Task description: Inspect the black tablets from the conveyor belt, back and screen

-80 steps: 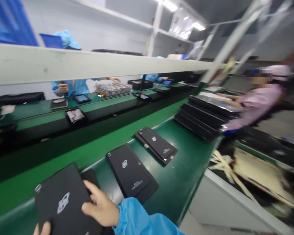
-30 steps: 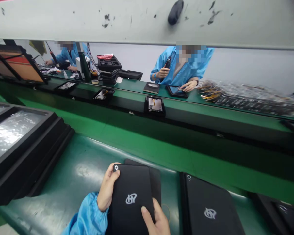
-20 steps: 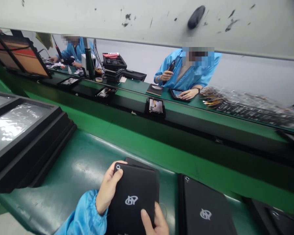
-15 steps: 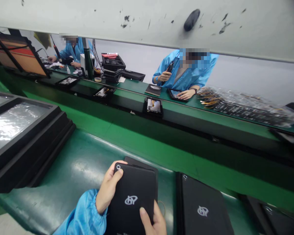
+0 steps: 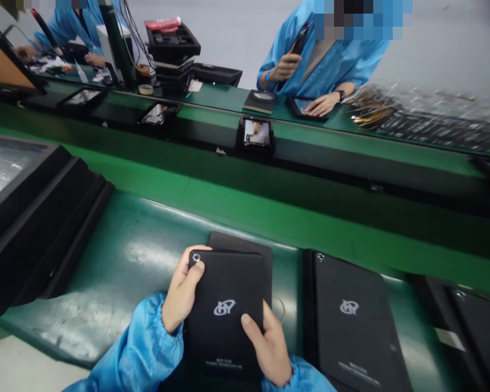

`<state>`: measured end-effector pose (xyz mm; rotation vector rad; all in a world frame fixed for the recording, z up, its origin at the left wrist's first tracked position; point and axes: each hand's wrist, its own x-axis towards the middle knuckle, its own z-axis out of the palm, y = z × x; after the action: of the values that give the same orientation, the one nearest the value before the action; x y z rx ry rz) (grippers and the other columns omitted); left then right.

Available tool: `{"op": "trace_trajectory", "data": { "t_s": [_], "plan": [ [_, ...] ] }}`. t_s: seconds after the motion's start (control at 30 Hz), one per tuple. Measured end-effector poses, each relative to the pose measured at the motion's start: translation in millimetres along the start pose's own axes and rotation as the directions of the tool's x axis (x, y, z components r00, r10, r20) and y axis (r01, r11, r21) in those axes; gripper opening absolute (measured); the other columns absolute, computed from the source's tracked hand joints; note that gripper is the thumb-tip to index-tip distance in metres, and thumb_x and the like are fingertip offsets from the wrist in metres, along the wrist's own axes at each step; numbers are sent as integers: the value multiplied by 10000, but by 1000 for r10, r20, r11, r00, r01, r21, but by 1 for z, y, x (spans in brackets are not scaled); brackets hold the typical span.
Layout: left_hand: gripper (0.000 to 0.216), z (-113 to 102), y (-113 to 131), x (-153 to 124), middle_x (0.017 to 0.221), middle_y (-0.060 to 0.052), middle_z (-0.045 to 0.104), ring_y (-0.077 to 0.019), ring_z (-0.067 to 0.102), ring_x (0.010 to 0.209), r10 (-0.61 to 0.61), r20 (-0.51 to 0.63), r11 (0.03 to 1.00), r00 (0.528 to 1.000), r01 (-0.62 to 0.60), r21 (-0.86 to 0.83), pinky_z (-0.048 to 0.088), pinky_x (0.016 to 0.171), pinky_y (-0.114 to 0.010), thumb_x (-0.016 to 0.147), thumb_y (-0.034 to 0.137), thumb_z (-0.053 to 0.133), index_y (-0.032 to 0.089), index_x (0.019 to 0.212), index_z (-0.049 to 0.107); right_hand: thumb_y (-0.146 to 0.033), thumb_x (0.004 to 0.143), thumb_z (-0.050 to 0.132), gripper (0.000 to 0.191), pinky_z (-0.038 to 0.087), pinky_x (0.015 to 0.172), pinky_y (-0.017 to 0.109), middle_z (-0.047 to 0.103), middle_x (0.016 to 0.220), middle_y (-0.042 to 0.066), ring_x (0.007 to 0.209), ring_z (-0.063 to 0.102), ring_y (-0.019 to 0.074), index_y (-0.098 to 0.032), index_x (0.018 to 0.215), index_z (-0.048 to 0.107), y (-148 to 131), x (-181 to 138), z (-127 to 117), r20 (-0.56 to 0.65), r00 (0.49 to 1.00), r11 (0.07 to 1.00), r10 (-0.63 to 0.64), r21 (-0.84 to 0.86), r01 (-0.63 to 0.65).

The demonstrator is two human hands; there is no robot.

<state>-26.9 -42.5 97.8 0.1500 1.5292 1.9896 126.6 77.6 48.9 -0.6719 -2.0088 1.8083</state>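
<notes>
Black tablet [image 5: 227, 313] low in frame, between both hands. Left hand [image 5: 181, 294] grips left edge, right hand [image 5: 269, 348] grips right edge. Back up, silver logo.

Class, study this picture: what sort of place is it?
Probably an electronics assembly line: a green conveyor belt, black tablets lying back-up, and workers in blue smocks at benches.

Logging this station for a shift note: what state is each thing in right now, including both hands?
Left hand: gripping the held tablet's left edge.
Right hand: thumb on its back, fingers around the right edge.
Held tablet: back up, logo showing, over another dark piece.
Second tablet: lying back up on the green belt.
Black trays: stacked at left.
</notes>
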Motion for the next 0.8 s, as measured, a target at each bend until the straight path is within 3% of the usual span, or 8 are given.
{"op": "trace_trajectory", "data": {
  "t_s": [0.33, 0.63, 0.8],
  "plan": [
    [259, 3, -1, -1, 816, 15, 654, -161, 596, 771, -11, -19, 999, 1000, 10, -36, 457, 671, -224, 843, 405, 605, 248, 1048, 624, -405, 870, 643, 438, 511, 978, 423, 680, 1193, 122, 1122, 627, 306, -190, 1252, 637, 5, -3, -4, -6, 999, 999, 32, -32, -32],
    [259, 3, 1, -6, 898, -2, 659, -200, 600, 838, 4, -59, 998, 998, -1, 64, 459, 701, -255, 859, 400, 561, 249, 1060, 622, -424, 852, 657, 417, 525, 951, 427, 704, 1136, 117, 1054, 658, 301, -198, 1203, 667, 0, -2, -4, -20, 999, 999, 42, -28, -42],
    [275, 5, 5, -9, 941, -4, 646, -193, 591, 832, 40, -54, 995, 998, -34, 97, 485, 749, -261, 875, 381, 528, 255, 1097, 630, -484, 828, 670, 411, 544, 914, 414, 722, 1083, 107, 1033, 665, 312, -207, 1130, 702, -11, 3, -4, -33, 997, 996, 76, 58, -74]
  ]
}}
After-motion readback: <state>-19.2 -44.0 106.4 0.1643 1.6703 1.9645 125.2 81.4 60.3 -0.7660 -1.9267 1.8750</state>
